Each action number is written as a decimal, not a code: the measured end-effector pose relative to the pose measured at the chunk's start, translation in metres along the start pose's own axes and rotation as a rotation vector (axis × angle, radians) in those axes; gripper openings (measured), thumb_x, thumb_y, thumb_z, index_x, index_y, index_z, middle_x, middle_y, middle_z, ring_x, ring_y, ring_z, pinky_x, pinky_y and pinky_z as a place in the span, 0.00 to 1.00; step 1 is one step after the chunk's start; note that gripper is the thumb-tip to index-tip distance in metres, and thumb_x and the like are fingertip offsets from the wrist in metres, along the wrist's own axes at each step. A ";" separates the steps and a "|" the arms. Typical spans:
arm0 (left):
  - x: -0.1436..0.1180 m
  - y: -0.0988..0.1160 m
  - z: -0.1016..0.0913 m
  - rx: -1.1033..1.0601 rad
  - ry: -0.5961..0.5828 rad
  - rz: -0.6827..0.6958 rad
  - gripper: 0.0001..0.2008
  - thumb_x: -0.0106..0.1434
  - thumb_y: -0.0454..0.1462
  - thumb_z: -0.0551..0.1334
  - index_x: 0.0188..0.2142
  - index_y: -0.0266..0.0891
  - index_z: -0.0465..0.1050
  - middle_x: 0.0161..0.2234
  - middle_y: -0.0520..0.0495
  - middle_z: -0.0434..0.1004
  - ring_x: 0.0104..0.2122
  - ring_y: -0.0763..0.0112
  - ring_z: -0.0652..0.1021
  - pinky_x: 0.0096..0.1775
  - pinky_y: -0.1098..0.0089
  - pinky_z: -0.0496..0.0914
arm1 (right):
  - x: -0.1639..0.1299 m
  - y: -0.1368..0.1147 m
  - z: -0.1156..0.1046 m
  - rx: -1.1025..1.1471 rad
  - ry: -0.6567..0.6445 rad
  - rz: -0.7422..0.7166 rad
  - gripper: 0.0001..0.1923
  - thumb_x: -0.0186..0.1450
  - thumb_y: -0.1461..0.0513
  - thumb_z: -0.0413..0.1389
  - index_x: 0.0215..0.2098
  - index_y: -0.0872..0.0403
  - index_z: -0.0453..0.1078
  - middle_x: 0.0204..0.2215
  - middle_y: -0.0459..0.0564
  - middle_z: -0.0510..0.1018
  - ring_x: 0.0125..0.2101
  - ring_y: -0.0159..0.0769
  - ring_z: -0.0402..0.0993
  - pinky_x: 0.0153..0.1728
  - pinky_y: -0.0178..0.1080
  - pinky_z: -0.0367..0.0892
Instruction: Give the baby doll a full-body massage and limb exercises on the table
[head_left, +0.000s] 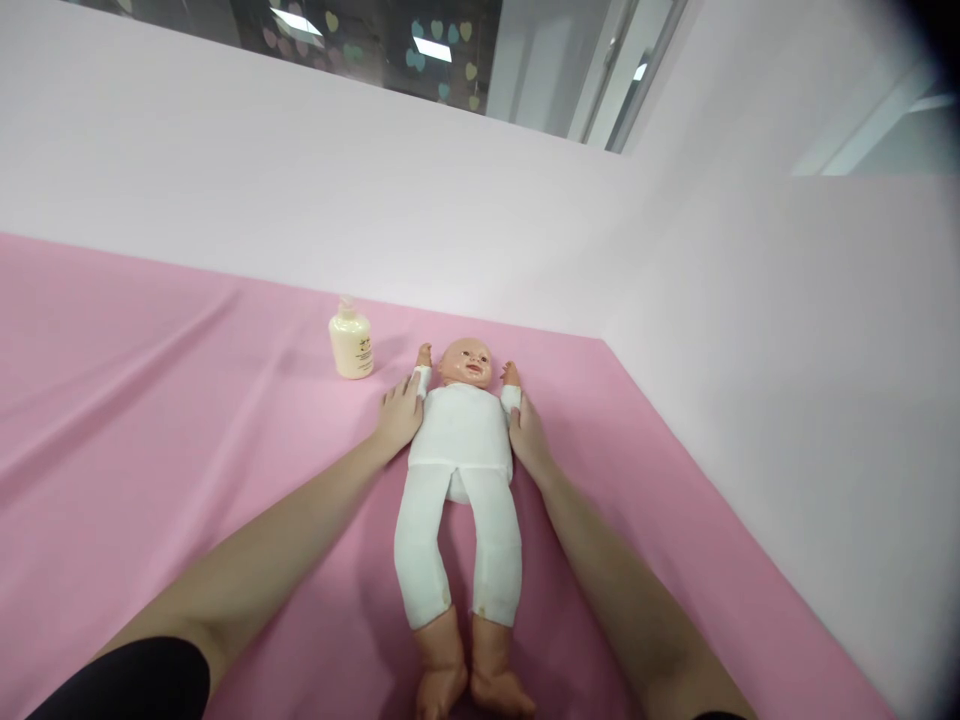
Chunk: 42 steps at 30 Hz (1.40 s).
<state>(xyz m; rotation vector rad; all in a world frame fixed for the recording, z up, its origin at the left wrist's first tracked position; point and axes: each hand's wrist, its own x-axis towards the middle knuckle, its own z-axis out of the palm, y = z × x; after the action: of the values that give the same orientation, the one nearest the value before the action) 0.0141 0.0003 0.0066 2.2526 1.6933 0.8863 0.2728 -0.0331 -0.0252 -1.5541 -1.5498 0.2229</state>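
Observation:
A baby doll (461, 430) with a white cloth body and bare plastic head, hands and feet lies face up on a pink sheet (285, 440). Both of its arms are bent up beside its head. My left hand (401, 412) is closed around the doll's arm at picture left, its fingers near the white sleeve. On the other side, my right hand (529, 432) grips the opposite arm, the thumb against the inner side and the other fingers partly hidden.
A cream-coloured pump bottle (351, 342) stands upright on the sheet, left of the doll's head. Behind the bed rises a white wall (300, 190) with a window (390, 45) above. Another white wall (787, 380) runs along the right edge.

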 end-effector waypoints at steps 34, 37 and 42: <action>-0.001 0.000 -0.005 -0.559 0.114 -0.041 0.37 0.60 0.42 0.59 0.64 0.39 0.43 0.57 0.37 0.62 0.53 0.59 0.69 0.52 0.59 0.67 | -0.005 -0.020 -0.014 0.264 0.042 0.019 0.35 0.61 0.55 0.52 0.64 0.51 0.46 0.61 0.56 0.60 0.59 0.44 0.60 0.58 0.52 0.59; -0.005 0.006 -0.008 -0.621 0.176 0.055 0.44 0.57 0.44 0.62 0.65 0.43 0.36 0.57 0.38 0.60 0.52 0.62 0.70 0.50 0.61 0.68 | -0.008 -0.028 -0.015 0.316 0.082 -0.080 0.38 0.61 0.56 0.53 0.65 0.52 0.40 0.61 0.59 0.58 0.59 0.42 0.60 0.57 0.48 0.61; -0.010 0.010 -0.010 -0.528 0.141 0.294 0.40 0.53 0.46 0.66 0.61 0.41 0.50 0.50 0.42 0.66 0.47 0.62 0.72 0.50 0.61 0.68 | -0.017 -0.041 -0.017 0.289 0.018 -0.269 0.38 0.59 0.57 0.57 0.63 0.52 0.47 0.52 0.57 0.67 0.51 0.41 0.68 0.54 0.46 0.65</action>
<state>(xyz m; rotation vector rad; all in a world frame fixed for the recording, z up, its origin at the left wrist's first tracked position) 0.0144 -0.0144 0.0157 2.1218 1.0120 1.3918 0.2520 -0.0632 0.0047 -1.1095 -1.6139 0.2662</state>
